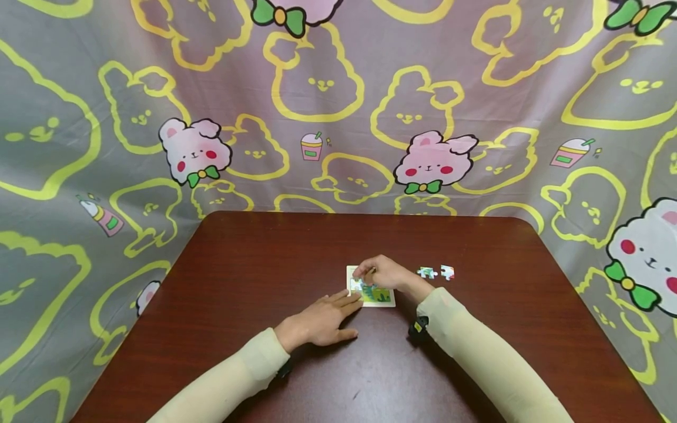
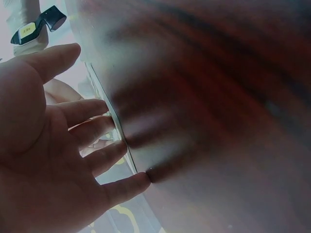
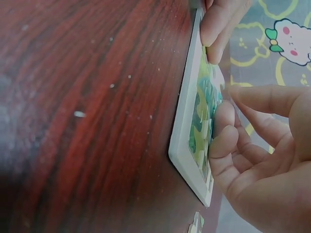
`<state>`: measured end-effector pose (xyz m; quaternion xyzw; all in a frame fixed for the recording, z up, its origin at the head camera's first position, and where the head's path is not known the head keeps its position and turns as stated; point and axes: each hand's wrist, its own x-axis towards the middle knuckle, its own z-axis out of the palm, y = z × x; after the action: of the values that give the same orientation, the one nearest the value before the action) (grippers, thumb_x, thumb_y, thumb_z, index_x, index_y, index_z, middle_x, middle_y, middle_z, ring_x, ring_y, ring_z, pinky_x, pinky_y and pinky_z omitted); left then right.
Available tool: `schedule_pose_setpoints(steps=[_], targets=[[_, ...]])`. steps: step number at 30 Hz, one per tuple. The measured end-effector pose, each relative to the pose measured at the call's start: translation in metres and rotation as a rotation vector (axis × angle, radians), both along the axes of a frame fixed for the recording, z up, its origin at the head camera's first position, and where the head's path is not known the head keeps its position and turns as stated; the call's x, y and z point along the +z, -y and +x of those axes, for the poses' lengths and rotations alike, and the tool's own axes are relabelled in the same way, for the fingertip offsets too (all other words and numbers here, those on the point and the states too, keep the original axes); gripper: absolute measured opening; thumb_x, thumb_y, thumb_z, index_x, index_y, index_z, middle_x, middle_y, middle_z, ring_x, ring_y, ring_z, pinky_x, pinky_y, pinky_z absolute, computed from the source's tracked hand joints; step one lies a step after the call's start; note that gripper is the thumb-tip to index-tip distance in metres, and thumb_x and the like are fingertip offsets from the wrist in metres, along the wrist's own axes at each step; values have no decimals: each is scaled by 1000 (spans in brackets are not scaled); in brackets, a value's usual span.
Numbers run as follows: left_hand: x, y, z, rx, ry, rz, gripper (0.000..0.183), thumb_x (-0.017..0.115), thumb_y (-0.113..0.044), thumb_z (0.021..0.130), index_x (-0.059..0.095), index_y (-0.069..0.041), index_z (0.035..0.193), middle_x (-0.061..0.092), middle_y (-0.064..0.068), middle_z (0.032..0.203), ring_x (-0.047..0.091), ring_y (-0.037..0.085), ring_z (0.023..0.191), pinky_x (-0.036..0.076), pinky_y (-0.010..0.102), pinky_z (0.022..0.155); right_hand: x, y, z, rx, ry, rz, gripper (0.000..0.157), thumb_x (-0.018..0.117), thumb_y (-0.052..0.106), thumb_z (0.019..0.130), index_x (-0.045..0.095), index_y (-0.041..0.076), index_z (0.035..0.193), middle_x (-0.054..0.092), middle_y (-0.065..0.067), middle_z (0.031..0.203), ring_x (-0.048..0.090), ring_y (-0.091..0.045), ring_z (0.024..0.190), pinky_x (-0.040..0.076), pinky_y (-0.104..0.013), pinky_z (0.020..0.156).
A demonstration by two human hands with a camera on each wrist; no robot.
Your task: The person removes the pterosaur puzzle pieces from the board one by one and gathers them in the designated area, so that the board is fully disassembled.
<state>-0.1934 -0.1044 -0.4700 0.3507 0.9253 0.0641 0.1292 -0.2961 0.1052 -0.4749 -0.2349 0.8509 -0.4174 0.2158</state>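
Observation:
A small jigsaw puzzle (image 1: pixel 378 304) in a pale frame lies on the brown table, showing a green, yellow and blue picture. My left hand (image 1: pixel 319 320) lies spread, its fingertips touching the frame's left side; straight fingers also show in the left wrist view. Over the puzzle's upper part is my right hand (image 1: pixel 388 273) with bent fingers. The right wrist view shows its fingertips against the picture, beside a raised white-and-blue bit of the puzzle (image 3: pixel 217 77). Whether these fingers pinch a piece is hidden. Two loose puzzle pieces, one green and white (image 1: pixel 426 272), one red and white (image 1: pixel 447 272), lie to the right.
The brown table (image 1: pixel 254 252) has rounded far corners. A curtain (image 1: pixel 338 135) with rabbit figures and yellow outlines hangs behind and along both sides. Each wrist carries a dark camera, such as the right wrist camera (image 1: pixel 418 327).

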Motion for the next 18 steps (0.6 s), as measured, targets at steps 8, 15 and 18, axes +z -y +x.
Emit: schedule_pose_setpoints(steps=[8, 15, 18], targets=[[0, 0, -1, -1, 2, 1, 66, 55, -49, 99, 38, -17, 155, 32, -1, 164, 27, 27, 153, 36, 58, 115, 2, 2, 2, -32, -5, -26, 30, 54, -5, 86, 74, 4, 106, 73, -11, 106, 57, -13, 83, 45, -24, 64], [-1, 0, 0, 0, 10, -8, 66, 54, -50, 99, 37, -19, 156, 30, -2, 165, 25, 26, 154, 35, 57, 116, 1, 3, 2, -37, -44, -2, 25, 60, -2, 88, 76, 7, 105, 74, -8, 100, 59, -12, 82, 48, -24, 67], [0, 0, 0, 1, 7, -11, 67, 53, -50, 100, 36, -19, 156, 30, -2, 165, 24, 26, 154, 35, 57, 116, 1, 3, 2, -30, -69, 4, 24, 62, -3, 89, 76, 8, 105, 74, -7, 98, 61, -12, 85, 50, -25, 71]])
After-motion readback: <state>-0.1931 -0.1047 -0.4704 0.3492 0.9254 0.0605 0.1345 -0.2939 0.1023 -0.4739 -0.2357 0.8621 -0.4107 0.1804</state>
